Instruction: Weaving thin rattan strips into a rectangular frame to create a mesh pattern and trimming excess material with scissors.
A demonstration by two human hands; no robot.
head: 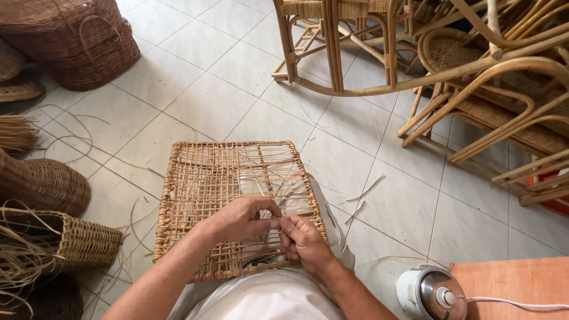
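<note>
Weaving in progress: left hand (240,218) and right hand (303,240), fingertips pinched together on one cane strand (274,224), thread it through the cane panel (195,178); next, likely a steady pull.

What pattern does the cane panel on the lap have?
An open lattice weave, light tan, on the cane panel; head view.

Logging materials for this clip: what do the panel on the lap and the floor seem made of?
Woven panel: looks like cane or rattan strips on a bound frame, tan and matte, open grid weave. Floor: pale glazed-looking tiles, with grout lines and a slight sheen.
</note>
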